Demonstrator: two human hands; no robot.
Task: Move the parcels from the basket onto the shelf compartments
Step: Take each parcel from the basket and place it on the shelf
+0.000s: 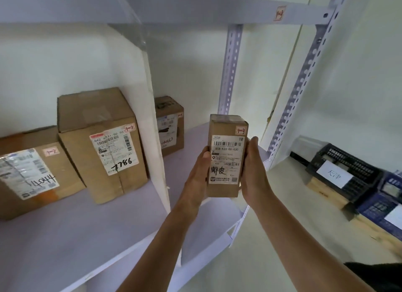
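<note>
White shelf, both hands' grip on parcel.

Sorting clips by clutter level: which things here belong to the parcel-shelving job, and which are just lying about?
Part of the job:
- small parcel tagged 1-3, held by left hand and right hand
- right compartment, its beam tagged 1-3
- parcel at its back
- two parcels tagged 1-2

Lying about:
- crates on the floor
</note>
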